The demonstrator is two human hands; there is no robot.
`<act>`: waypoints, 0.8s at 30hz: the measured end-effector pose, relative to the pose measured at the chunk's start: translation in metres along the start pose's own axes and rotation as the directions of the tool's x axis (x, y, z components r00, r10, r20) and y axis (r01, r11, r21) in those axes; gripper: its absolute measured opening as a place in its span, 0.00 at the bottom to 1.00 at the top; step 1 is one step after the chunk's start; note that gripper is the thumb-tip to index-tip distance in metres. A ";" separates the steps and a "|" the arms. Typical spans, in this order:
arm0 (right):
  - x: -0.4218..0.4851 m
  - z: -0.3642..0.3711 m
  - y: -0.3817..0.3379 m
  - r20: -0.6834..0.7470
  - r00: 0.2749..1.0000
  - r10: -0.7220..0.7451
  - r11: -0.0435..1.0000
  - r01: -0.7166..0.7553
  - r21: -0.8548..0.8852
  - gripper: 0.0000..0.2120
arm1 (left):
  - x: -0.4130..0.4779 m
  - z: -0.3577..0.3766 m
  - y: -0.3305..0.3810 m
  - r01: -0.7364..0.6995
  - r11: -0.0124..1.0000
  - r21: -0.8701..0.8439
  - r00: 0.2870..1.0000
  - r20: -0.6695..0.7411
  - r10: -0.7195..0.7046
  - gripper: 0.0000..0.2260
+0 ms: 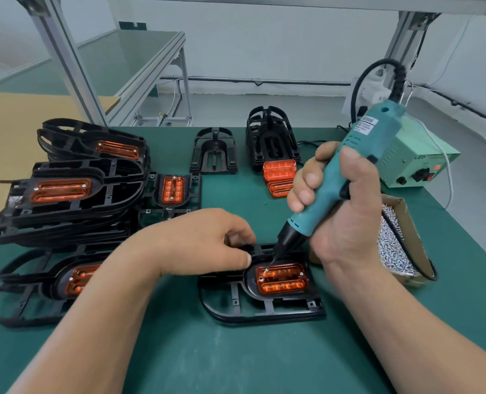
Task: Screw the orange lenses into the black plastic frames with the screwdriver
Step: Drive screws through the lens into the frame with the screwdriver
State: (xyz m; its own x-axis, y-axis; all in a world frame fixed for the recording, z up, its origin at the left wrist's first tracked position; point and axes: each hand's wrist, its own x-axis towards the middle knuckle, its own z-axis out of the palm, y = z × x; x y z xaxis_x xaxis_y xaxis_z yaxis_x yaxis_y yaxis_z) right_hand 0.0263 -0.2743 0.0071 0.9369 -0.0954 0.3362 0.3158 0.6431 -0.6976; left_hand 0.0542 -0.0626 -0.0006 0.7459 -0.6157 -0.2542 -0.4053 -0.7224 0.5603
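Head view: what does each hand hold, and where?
Right hand grips the teal screwdriver around its mid-body. Left hand touches the far edge of the black frame; grip unclear.

Colour key. Under both hands we see a dark green mat. The screwdriver in the right hand is teal, with a black nose and a white label printed in black. At its tip lies a translucent orange lens, ribbed in brighter bands, set in a glossy black frame beside the left hand. Left of that hand, we note stacked frames, black with orange inserts. Beyond the right hand are a pale green box and silver screws in a brown carton.
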 end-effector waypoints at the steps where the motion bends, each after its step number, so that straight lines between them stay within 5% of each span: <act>1: -0.001 0.001 0.000 0.009 1.000 0.008 1.000 -0.008 -0.010 0.08 | 0.000 0.000 0.000 -0.003 1.000 0.013 1.000 0.019 0.003 0.19; 20: -0.005 0.008 0.002 0.119 0.992 0.037 0.998 -0.030 -0.059 0.11 | 0.001 0.002 0.000 0.007 0.998 -0.067 1.000 0.031 -0.005 0.21; 24: -0.006 0.011 0.003 0.181 0.983 0.040 0.993 -0.019 -0.112 0.21 | 0.002 0.003 -0.001 -0.004 0.995 -0.095 1.000 0.025 0.007 0.17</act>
State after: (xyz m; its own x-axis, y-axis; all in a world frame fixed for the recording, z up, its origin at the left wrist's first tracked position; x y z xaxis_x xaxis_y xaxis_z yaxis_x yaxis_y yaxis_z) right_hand 0.0202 -0.2630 0.0102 0.9060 0.0695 0.4175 0.3125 0.5553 -0.7707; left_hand 0.0541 -0.0643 -0.0042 0.7298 -0.6281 -0.2700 -0.3563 -0.6865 0.6339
